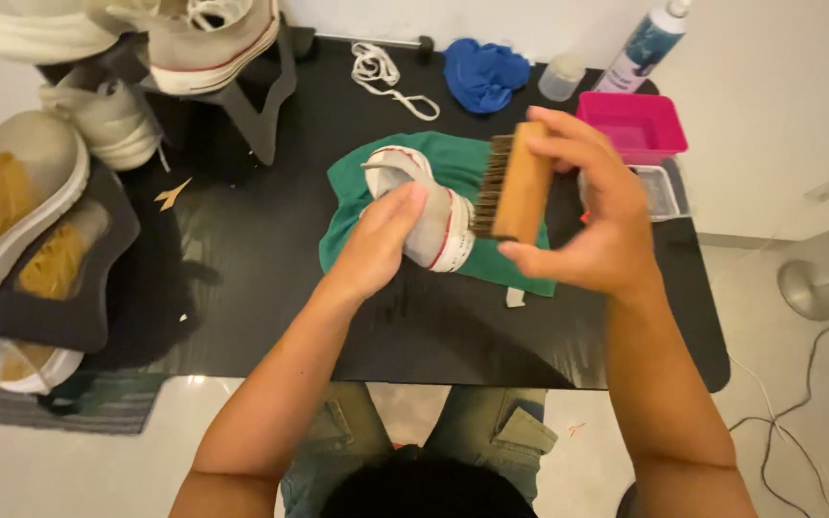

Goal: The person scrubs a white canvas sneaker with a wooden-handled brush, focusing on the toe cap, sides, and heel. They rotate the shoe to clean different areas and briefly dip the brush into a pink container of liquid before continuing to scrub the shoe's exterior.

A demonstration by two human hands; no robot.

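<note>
A grey-white sneaker (438, 225) with a red-striped sole lies on a green cloth (462, 163) on the black table (271, 240). My left hand (381, 240) grips the sneaker from its near side. My right hand (592, 216) holds a wooden brush (515, 187) upright, its dark bristles facing left against the sneaker's sole end.
Behind the cloth lie a white shoelace (386, 77), a blue rag (485, 72), a small clear jar (562, 77), a spray bottle (645, 43), a pink tub (633, 125) and a clear tray (659, 190). Several shoes sit on a rack (59, 201) at the left.
</note>
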